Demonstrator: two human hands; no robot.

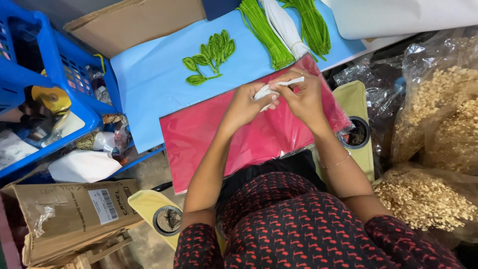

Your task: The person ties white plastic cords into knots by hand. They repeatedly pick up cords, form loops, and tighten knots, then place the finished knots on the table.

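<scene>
Both my hands meet above a red sheet (209,137) on my lap. My left hand (246,103) pinches a small white folded strip (273,89), and my right hand (300,95) grips the same white strip from the other side, its end sticking out toward the right. A cluster of green fabric leaves (210,56) lies on a light blue sheet (154,84) beyond my hands. Bundles of green stems (263,32) and a white bundle (285,27) lie at the far end of the blue sheet.
Blue plastic crates (55,74) with tape rolls and oddments stand at left. A cardboard box (64,219) sits at lower left. Clear bags of beige dried material (438,129) pile up at right. Two yellowish stools with round holes (167,219) flank my legs.
</scene>
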